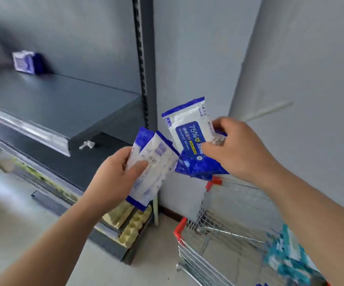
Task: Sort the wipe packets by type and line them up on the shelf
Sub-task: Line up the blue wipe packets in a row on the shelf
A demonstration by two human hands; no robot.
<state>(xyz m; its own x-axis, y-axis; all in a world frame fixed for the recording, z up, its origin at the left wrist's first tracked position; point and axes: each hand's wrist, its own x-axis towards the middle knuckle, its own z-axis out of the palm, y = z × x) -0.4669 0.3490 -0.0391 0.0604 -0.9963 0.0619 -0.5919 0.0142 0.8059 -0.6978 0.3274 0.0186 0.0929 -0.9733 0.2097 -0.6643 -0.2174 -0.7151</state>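
Here both hands hold blue-and-white wipe packets in the air, just off the right end of the grey shelf (63,104). The left hand (113,178) grips a pair of packets (156,168) stacked one on the other, barcode side up, its thumb pressed on the top one and its fingers curled beneath, out of sight. The right hand (237,149) grips an upright packet (187,131) printed "75% Alcohol Wipes", with a darker blue packet (198,168) behind and below it; its fingers (221,123) curl over the packet's edge and the thumb pinches from the front. The two bundles nearly touch at their lower corners. Far back on the left of the shelf stands one more blue packet (26,61), blurred. Below the right forearm sits a wire shopping cart (228,223) with red trim, holding teal-and-white packs (286,256). Pale yellow goods (134,226) lie on the bottom shelf.
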